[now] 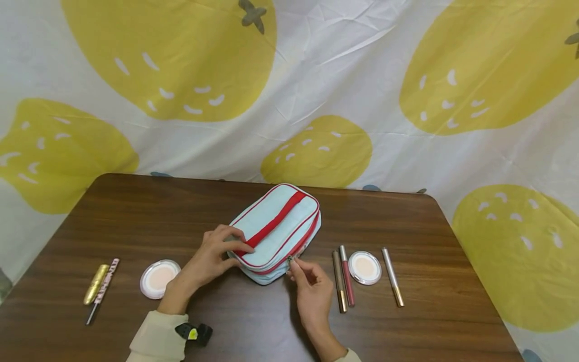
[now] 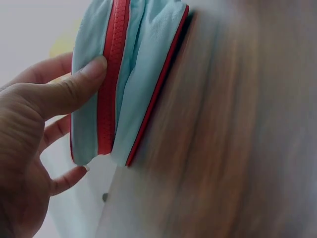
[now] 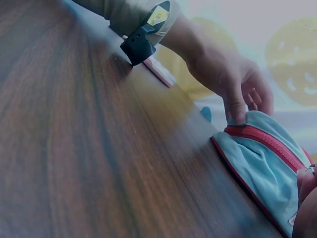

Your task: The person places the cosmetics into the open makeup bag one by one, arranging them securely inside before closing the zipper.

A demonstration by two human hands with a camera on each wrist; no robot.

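A light blue cosmetic bag [image 1: 267, 221] with red piping and a red band across its top lies on the table. My left hand [image 1: 211, 257] grips its near left corner. In the left wrist view the thumb [image 2: 89, 74] presses on the red zipper [image 2: 113, 54] while the other fingers reach round the far side. At the near right edge my right hand [image 1: 312, 291] pinches the zipper pull [image 1: 290, 258] between thumb and forefinger. The zipper teeth are together along the stretch seen by the left wrist camera. Whatever the bag contains is hidden.
On the wooden table [image 1: 253, 332], left, are a gold tube [image 1: 96, 284], a patterned slim tube [image 1: 104, 286] and a round compact [image 1: 159, 279]. Right are a brown tube [image 1: 339, 281], a red tube [image 1: 347, 276], another compact [image 1: 364, 267] and a silver-gold tube [image 1: 392, 276].
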